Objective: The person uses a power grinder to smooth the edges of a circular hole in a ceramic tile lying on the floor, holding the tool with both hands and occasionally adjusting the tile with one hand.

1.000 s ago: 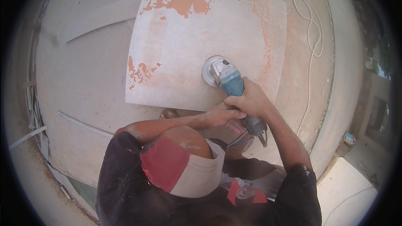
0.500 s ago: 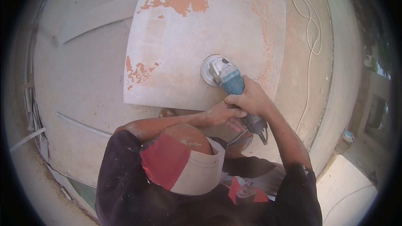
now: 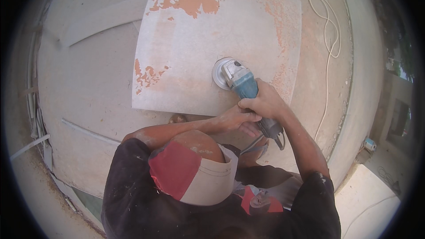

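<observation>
Grinding dusty stone slab [image 3: 212,44] outdoors

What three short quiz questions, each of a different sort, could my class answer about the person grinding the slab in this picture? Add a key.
1. True or false: the angle grinder has its disc on the stone slab.
2. Which hand grips the grinder's blue body? A) right hand B) left hand C) neither
3. Fill in: the white cable lies looped on the ground to the ____ of the slab.

Key: 1 true; 2 A; 3 right. The left hand sits just below the right, at the grinder's dark rear end. Orange patches remain along the slab's top and left edge.
</observation>
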`<state>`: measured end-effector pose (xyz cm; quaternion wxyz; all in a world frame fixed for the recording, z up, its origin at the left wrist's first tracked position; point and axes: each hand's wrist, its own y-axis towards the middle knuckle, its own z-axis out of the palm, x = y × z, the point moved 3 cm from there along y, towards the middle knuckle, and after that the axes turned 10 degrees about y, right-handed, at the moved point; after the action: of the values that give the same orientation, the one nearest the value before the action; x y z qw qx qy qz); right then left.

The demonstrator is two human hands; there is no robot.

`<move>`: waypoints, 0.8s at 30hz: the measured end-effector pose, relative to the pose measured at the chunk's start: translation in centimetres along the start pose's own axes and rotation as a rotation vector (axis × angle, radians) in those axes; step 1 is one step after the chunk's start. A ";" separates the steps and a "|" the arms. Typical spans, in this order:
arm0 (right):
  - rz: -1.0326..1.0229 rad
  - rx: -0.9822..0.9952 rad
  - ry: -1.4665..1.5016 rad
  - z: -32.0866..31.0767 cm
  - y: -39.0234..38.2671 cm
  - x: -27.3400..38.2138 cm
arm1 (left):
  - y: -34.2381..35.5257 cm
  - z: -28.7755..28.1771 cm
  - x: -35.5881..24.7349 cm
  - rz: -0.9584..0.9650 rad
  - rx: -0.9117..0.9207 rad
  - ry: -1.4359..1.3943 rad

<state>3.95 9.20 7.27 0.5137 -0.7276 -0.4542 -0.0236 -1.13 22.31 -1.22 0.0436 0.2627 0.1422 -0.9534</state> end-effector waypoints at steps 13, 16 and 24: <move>0.004 0.000 0.016 0.1 -1.3 0.0 | -0.1 0.2 0.6 -0.046 0.006 0.020; -0.005 -0.020 0.029 0.3 -1.2 -0.5 | 0.0 0.1 1.0 -0.054 0.008 0.007; -0.014 -0.030 0.013 0.0 -0.8 0.1 | 0.0 0.1 0.5 0.009 0.021 -0.022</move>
<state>3.48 9.30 7.86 0.5055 -0.7317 -0.4556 -0.0385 -1.60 22.22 -1.36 0.0468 0.2535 0.1303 -0.9574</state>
